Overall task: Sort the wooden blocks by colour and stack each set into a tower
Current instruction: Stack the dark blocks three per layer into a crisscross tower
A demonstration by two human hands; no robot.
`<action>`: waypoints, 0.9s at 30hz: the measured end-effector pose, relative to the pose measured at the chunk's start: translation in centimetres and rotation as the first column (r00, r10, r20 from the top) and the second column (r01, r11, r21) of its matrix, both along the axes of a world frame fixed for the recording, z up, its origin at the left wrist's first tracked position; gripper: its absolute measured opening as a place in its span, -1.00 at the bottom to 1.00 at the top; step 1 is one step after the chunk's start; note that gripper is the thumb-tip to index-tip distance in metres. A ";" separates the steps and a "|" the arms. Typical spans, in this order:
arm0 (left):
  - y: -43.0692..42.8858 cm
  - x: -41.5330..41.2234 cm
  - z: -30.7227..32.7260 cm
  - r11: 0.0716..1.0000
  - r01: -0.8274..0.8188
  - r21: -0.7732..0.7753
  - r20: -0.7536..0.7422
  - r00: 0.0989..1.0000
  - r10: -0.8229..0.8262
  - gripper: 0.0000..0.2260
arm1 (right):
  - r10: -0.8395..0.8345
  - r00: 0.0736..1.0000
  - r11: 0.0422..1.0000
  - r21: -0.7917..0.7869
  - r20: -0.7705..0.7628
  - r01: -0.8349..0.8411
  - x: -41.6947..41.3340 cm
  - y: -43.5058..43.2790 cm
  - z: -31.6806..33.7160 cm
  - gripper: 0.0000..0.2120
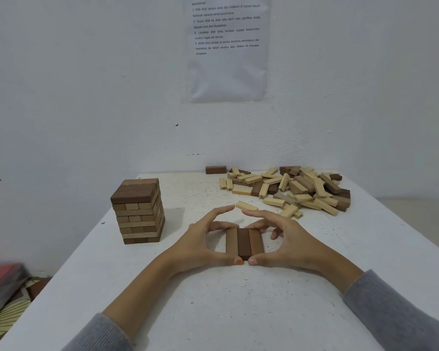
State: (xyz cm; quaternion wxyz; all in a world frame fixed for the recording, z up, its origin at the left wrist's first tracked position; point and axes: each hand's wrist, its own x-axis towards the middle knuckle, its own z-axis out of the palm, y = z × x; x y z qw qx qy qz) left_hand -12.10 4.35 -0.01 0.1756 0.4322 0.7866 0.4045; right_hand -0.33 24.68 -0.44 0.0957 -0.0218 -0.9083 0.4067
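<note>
Speckled table (238, 315), three brown blocks (243, 243)

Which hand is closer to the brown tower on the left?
Left. The left hand is just right of the tower, holding the row of three blocks. The right hand holds that row's other side, farther from the tower.

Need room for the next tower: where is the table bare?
Bare table lies between the tower and the left hand, along the near edge before both wrists, and right of the right hand. Crowded: the loose pile at the back right, and the three-block row between the hands.
</note>
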 end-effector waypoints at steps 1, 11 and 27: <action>0.0 0.0 0.0 1.000 0.005 0.004 0.003 1.000 -0.005 -0.16 | 0.000 1.000 1.000 0.003 -0.003 0.000 0.0 -0.1 0.0 -0.17; 0.0 0.1 0.0 1.000 0.007 0.027 0.005 1.000 -0.007 -0.18 | 0.011 1.000 1.000 0.017 -0.023 -0.011 0.1 -0.4 0.1 -0.12; -0.3 0.5 0.5 0.993 0.003 0.120 0.038 0.999 -0.008 -0.14 | -0.001 0.998 0.998 -0.067 -0.069 -0.004 0.5 -1.0 0.6 -0.16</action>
